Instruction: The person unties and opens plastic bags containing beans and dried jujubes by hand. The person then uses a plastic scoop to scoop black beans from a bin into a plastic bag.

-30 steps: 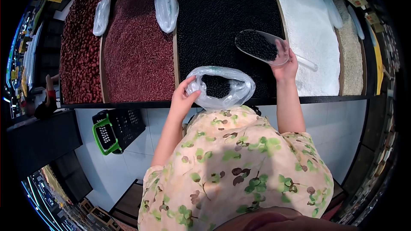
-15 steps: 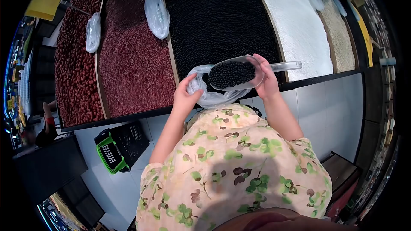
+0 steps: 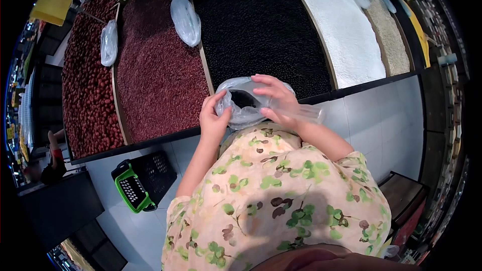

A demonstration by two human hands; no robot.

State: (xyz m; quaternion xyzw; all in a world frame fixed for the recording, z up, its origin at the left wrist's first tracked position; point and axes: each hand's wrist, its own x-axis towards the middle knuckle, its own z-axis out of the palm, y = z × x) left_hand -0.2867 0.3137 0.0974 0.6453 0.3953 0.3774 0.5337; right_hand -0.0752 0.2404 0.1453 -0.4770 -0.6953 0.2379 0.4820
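My left hand is closed on the left rim of a clear plastic bag, with the thumb and fingers pinching the film. Black beans show through the bag's mouth. From the right, my right hand holds a clear plastic scoop around its bowl. The scoop's front end is inside the bag, and its handle sticks out to the right below my wrist. How many beans are left in the scoop is hidden by my fingers and the bag.
Beyond my hands lies a bin of black beans, between small red beans and white grains. Red dates fill the far left bin. Rolled plastic bags lie on the bins. A black and green basket stands on the floor.
The scoop, which lay level and full of black beans over the bag, has tipped leftward into its mouth. My right hand has moved left and down with it.
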